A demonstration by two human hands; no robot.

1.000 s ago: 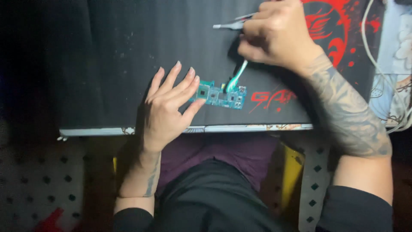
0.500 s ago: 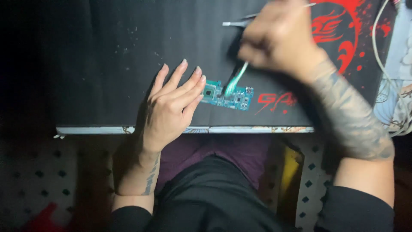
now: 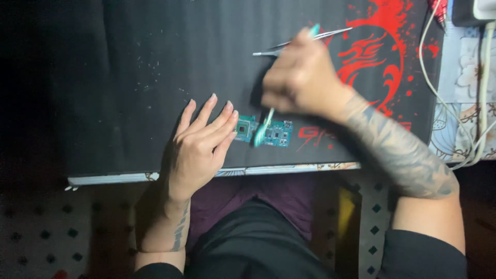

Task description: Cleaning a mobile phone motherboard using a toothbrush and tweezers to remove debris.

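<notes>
A small teal circuit board lies on a black desk mat near the table's front edge. My left hand rests flat on the mat, fingers apart, its fingertips touching the board's left end. My right hand is closed around a thin teal-handled tool whose tip meets the middle of the board; the handle's top pokes out above my fist. The tool is blurred. Metal tweezers lie on the mat just behind my right hand.
The mat carries a red dragon design at the right. White cables run down the right side over a patterned cloth. A grey box sits at the top right corner. My dark-clothed lap is below the table edge.
My right hand has shifted left and lower, bringing the tool from the board's right part toward its middle. The left hand stays on the board's left end.
</notes>
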